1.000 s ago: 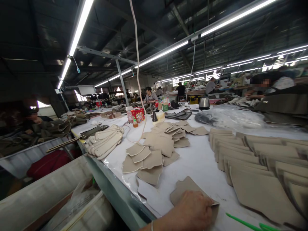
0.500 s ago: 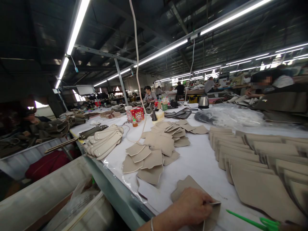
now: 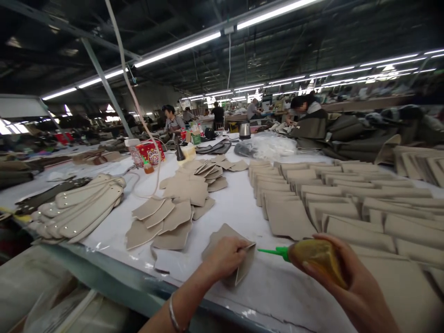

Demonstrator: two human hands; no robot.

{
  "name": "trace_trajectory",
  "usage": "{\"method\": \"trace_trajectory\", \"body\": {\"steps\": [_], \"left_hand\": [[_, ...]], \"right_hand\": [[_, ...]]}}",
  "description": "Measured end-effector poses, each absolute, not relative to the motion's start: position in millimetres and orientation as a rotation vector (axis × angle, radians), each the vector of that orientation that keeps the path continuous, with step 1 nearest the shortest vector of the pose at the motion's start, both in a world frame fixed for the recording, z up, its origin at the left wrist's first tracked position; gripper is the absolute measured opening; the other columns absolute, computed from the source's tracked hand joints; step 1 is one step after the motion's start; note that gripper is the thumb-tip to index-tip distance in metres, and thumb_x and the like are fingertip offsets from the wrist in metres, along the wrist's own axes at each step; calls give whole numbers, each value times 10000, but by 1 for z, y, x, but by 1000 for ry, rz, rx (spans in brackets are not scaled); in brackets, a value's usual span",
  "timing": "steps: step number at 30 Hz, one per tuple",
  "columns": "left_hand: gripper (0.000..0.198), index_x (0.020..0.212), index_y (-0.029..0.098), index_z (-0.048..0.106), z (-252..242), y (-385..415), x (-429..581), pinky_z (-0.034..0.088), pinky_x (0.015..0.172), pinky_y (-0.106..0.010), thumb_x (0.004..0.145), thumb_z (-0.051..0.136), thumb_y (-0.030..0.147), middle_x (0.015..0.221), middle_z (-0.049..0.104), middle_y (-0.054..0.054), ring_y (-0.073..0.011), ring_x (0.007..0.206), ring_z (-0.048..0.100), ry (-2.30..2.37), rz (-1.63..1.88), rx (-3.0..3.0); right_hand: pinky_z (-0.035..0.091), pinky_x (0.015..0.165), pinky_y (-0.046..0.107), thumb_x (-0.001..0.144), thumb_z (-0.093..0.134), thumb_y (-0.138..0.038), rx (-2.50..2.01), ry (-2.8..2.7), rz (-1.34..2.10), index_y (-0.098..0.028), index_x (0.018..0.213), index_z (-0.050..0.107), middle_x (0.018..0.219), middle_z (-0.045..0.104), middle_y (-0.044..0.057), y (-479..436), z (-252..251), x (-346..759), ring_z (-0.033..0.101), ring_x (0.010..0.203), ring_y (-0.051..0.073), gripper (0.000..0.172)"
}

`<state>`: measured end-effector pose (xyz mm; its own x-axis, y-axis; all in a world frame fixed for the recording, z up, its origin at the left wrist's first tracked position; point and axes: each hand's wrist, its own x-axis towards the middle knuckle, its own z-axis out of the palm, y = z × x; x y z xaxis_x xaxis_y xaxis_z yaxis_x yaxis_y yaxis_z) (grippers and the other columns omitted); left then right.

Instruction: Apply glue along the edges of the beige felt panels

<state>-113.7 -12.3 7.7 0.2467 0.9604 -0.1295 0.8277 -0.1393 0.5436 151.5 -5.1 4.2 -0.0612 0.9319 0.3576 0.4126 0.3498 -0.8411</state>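
Note:
My left hand [image 3: 227, 255], a bracelet at its wrist, pinches the folded edge of a beige piece [image 3: 215, 238] lying near the table's front edge. My right hand [image 3: 360, 282] is wrapped round a bottle of amber liquid [image 3: 317, 259]. The bottle lies on its side in the air, its green nozzle [image 3: 275, 251] pointing left, a short gap from the folded edge. Beyond my left hand is a loose pile of beige pieces [image 3: 185, 187]. Rows of folded beige pieces [image 3: 287, 215] stand overlapped on the right.
Light straps with rivets [image 3: 88, 208] lie at the left. Further back are a red patterned box [image 3: 151, 152], a small bottle [image 3: 148, 167], a black cone [image 3: 179, 152], a metal kettle [image 3: 244, 131] and clear plastic [image 3: 274, 147]. Several people work beyond the white table [image 3: 236, 203].
The view has turned right, so the table's contents appear further left. My right hand and the amber bottle have come into full view. My left hand still holds the beige piece.

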Motion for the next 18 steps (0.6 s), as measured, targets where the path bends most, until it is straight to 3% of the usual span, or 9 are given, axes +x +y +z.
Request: {"method": "trace_trajectory", "body": {"steps": [12, 18], "left_hand": [[485, 1203, 288, 643, 2, -12, -114, 416, 953, -250, 814, 392, 143, 1189, 657, 58, -167, 1073, 587, 1563, 478, 2028], [461, 1195, 247, 654, 1, -14, -112, 415, 966, -265, 793, 443, 170, 1189, 659, 21, -190, 1078, 585, 1624, 485, 2014]], "right_hand": [[530, 785, 338, 841, 652, -492, -1065, -1920, 449, -288, 1212, 484, 1132, 589, 45, 2, -3, 133, 617, 946, 252, 456], [530, 783, 336, 839, 656, -491, -1070, -1998, 392, -296, 1212, 479, 1106, 598, 38, 0, -3, 132, 628, 894, 243, 457]]}}
